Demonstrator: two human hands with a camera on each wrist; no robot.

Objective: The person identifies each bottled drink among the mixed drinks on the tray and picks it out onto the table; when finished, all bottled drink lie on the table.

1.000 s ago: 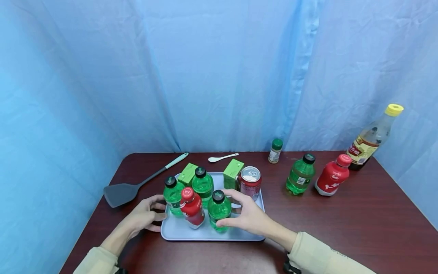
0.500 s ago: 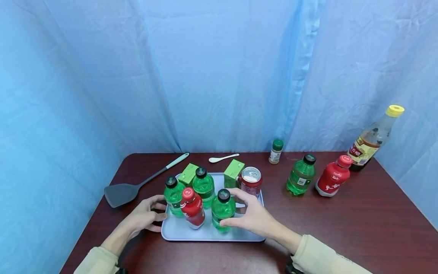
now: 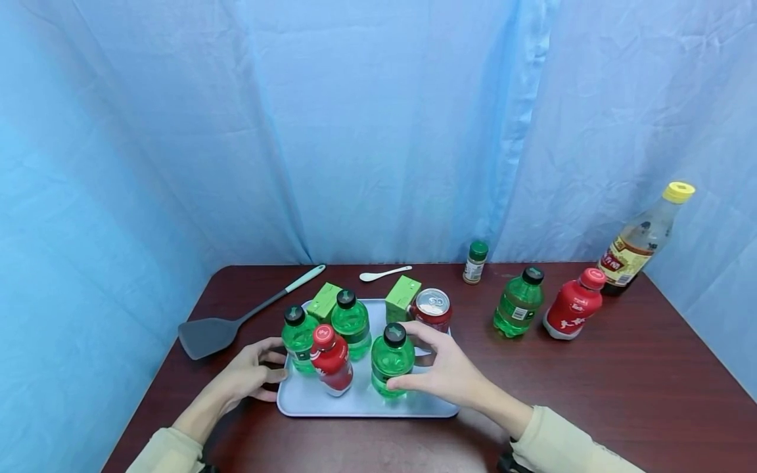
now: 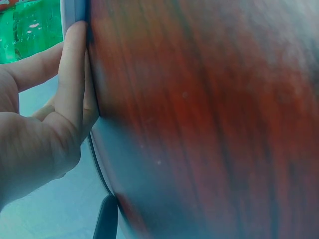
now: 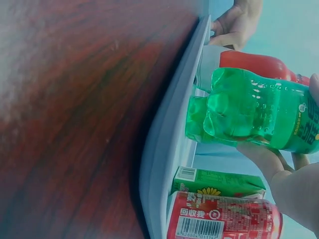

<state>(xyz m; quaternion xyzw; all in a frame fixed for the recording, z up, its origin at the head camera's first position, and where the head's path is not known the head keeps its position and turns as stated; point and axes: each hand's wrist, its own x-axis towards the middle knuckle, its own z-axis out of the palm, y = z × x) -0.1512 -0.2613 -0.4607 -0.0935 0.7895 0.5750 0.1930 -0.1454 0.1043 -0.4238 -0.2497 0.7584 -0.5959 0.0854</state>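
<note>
My right hand [image 3: 440, 368] grips a green soda bottle [image 3: 392, 364] with a black cap, upright over the middle right of the light blue tray [image 3: 414, 406]. Seen from the right wrist, the base of this bottle [image 5: 249, 109] looks slightly above the tray. My left hand [image 3: 251, 374] touches the tray's left edge, and the left wrist view shows its fingers [image 4: 75, 74] against the rim. On the tray stand a red bottle [image 3: 332, 364], two more green bottles [image 3: 298, 341], two green cartons [image 3: 403, 295] and a red can [image 3: 433, 312].
A grey spatula [image 3: 209, 335] lies left of the tray. Behind it are a white spoon [image 3: 384, 273] and a green-capped shaker [image 3: 475, 264]. To the right stand a green bottle [image 3: 518, 305], a red bottle [image 3: 573, 305] and a yellow-capped sauce bottle [image 3: 635, 246]. Blue curtains surround the table.
My right hand has moved the green bottle a little to the right, away from the red bottle and closer to the can. My left hand has stayed at the tray's left edge.
</note>
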